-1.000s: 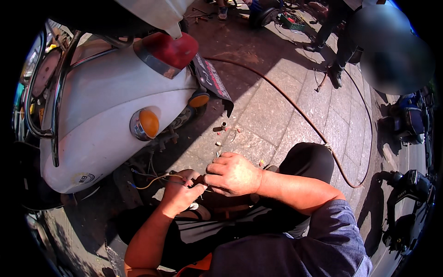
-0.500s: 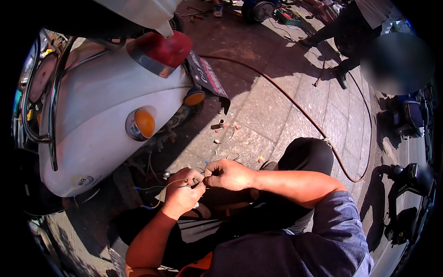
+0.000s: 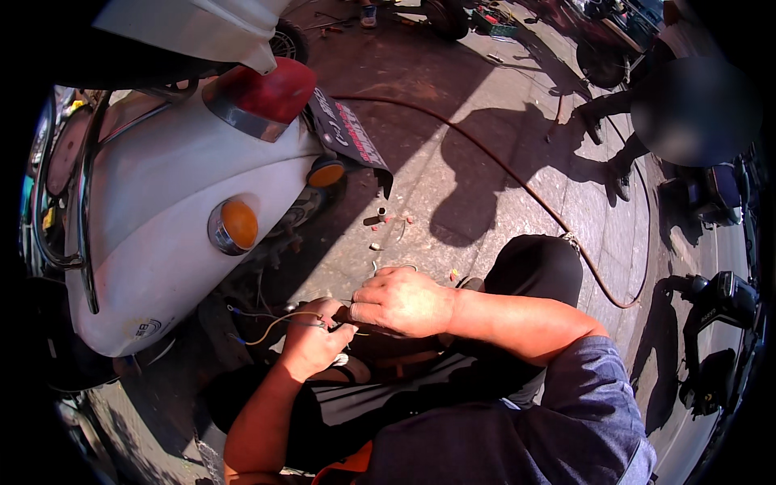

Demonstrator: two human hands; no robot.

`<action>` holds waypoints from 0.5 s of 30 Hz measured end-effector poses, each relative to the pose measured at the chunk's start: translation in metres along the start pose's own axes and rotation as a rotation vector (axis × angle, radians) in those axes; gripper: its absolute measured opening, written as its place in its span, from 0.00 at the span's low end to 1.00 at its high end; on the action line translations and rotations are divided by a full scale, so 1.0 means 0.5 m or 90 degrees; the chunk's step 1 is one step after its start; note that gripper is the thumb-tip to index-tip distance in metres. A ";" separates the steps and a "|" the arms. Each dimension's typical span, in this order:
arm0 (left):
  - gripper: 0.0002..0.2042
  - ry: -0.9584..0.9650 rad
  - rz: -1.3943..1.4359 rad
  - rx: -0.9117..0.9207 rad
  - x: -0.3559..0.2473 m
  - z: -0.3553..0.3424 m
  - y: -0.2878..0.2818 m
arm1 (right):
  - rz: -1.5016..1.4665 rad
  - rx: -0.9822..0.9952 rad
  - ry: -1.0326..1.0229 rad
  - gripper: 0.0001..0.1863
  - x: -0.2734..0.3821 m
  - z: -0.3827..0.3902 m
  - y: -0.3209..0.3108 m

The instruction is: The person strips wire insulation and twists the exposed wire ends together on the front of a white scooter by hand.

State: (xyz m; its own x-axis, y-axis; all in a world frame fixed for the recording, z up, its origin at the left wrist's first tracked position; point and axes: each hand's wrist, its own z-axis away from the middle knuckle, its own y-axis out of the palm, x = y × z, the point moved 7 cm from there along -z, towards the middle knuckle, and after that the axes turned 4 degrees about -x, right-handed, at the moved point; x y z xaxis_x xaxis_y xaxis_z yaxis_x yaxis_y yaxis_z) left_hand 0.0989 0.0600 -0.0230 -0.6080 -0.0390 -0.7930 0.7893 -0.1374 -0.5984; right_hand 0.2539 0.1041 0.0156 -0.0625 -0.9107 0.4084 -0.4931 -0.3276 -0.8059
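Note:
My left hand point(image 3: 314, 343) is closed in a pinch on thin electrical wires point(image 3: 273, 325), one of them yellow. Their loose ends stick out to the left and carry small blue terminals point(image 3: 240, 340). My right hand point(image 3: 404, 302) meets it fingertip to fingertip, its fingers curled tight; whatever they grip is hidden under the knuckles. Just beyond my hands, to the left, stands a white scooter point(image 3: 153, 218) with an orange turn signal point(image 3: 239, 225), a red tail light point(image 3: 279, 87) and a dark mudflap point(image 3: 352, 137).
Small bits and a short metal socket point(image 3: 381, 214) lie on the paving. A brown hose point(image 3: 501, 162) curves across the ground at the right. A person point(image 3: 638, 113) walks at the upper right, casting a shadow. Parked scooters point(image 3: 719, 299) line the right edge.
My right hand has turned, back of the hand upward, over the left fingertips. The wire ends have shifted slightly up and left. The walking person's shadow now falls across the paving.

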 end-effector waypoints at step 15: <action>0.08 0.030 -0.013 -0.090 0.002 -0.017 0.024 | 0.025 -0.075 0.106 0.13 -0.019 0.023 -0.001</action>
State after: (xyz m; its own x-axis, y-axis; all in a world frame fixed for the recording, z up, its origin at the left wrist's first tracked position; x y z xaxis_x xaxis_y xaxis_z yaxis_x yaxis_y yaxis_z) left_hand 0.1084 0.0670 -0.0317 -0.6220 0.0097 -0.7830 0.7830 0.0032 -0.6220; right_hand 0.2648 0.1099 0.0073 -0.2220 -0.8645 0.4509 -0.5845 -0.2522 -0.7712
